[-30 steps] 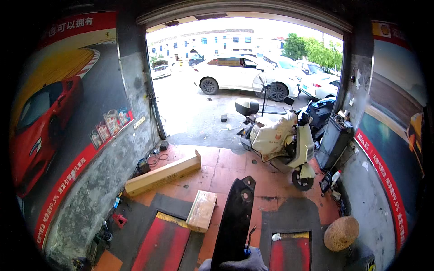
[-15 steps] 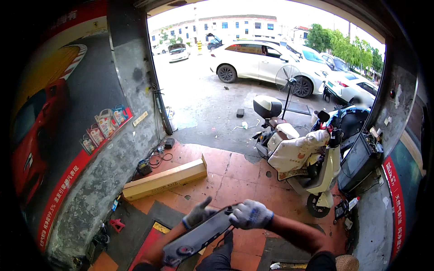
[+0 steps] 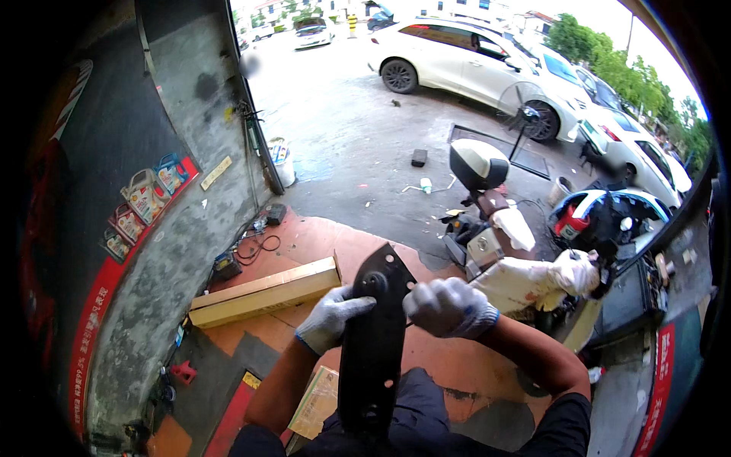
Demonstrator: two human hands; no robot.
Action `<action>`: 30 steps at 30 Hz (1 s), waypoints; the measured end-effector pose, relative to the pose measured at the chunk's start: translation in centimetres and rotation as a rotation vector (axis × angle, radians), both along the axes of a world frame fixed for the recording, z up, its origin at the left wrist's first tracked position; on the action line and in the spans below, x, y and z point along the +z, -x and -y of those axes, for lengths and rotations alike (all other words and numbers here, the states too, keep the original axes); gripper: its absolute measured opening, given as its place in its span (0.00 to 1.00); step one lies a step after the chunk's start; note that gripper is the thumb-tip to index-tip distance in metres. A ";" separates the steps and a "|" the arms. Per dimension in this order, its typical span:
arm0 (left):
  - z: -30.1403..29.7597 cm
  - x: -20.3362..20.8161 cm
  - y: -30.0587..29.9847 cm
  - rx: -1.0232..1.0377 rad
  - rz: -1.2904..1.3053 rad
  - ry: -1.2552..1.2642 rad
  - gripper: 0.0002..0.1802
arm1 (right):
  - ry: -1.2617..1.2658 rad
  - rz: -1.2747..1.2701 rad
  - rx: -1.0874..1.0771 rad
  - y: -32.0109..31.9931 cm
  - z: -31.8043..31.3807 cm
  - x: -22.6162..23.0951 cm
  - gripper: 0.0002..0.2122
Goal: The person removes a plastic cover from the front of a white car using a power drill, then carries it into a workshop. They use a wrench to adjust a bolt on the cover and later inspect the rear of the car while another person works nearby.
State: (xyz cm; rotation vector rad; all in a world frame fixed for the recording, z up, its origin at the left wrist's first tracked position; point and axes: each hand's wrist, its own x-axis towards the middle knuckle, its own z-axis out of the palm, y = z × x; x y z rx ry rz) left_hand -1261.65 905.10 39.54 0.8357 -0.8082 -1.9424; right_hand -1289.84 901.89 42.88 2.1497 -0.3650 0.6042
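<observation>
A long black panel [image 3: 373, 343] with several holes stands on end before my body, its dark face toward me. Its top narrows to an angled tip, and round fittings sit near both ends. My left hand [image 3: 331, 320], in a grey-white work glove, is closed on the panel's left edge, thumb over the face. Just off the upper right edge is my gloved right hand [image 3: 449, 308], with its fingers curled and pressed together. What they pinch, if anything, is hidden. A short dark line shows below that hand beside the panel.
A long cardboard box [image 3: 266, 293] lies on the tiles ahead, and a flatter carton [image 3: 314, 404] is by my legs. A scooter [image 3: 495, 266] stands at right. Oil jugs [image 3: 145, 196] line the left wall shelf. White cars [image 3: 464, 65] are parked outside.
The panel has swung from a slant to upright, and its dark face has replaced the grey one. My right hand has moved from its top end to beside its right edge. The view has shifted.
</observation>
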 end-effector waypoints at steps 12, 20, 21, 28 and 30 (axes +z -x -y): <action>31.3 -4.2 -1.3 -0.074 0.254 -0.026 0.34 | -1.964 0.000 -0.404 8.6 35.9 1.7 0.27; 45.3 -8.2 3.1 0.061 0.287 -0.190 0.21 | -1.995 -0.182 -0.062 11.0 55.6 -1.0 0.19; 48.0 -7.8 3.4 0.064 0.312 -0.210 0.21 | -1.861 -0.242 -0.096 10.5 58.3 -0.1 0.19; 68.3 -7.7 2.7 0.093 0.511 -0.002 0.07 | -1.684 -0.492 -0.138 6.9 78.0 0.1 0.29; 74.1 -7.9 1.1 0.084 0.503 0.027 0.07 | -1.611 -0.504 -0.112 5.3 84.1 0.5 0.31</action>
